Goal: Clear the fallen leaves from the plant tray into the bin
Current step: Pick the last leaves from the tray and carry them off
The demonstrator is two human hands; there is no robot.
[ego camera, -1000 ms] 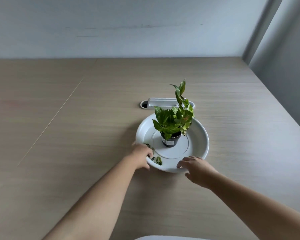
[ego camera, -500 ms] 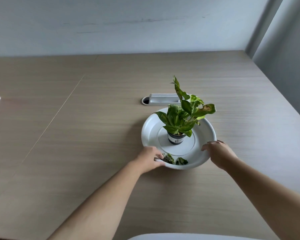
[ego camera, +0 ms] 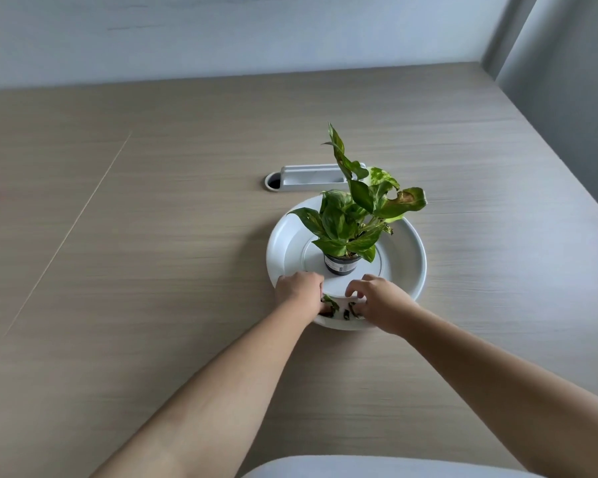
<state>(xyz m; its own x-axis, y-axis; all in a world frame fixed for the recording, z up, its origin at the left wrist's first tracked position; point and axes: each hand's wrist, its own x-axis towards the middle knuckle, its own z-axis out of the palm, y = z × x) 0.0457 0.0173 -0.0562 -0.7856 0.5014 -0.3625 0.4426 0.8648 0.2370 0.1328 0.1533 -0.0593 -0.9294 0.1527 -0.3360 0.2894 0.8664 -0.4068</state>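
A round white plant tray [ego camera: 408,260] lies on the wooden table, with a small potted green plant [ego camera: 349,219] standing at its centre. Fallen leaves [ego camera: 339,310] lie at the tray's near rim, dark green and curled. My left hand [ego camera: 301,293] rests on the near-left rim, its fingers curled against the leftmost leaf. My right hand [ego camera: 380,301] reaches into the tray just to the right, with fingertips down on the other leaves. Both hands partly hide the leaves. No bin is in view.
A grey cable-port cover [ego camera: 311,179] with a round hole sits in the table behind the tray. The table's right edge runs diagonally past a grey wall. A pale rounded surface [ego camera: 377,469] shows at the bottom edge.
The tray has been turned, so the leaves now lie at its near rim. My right hand has left the tray's right rim and come in onto the leaves beside my left hand.
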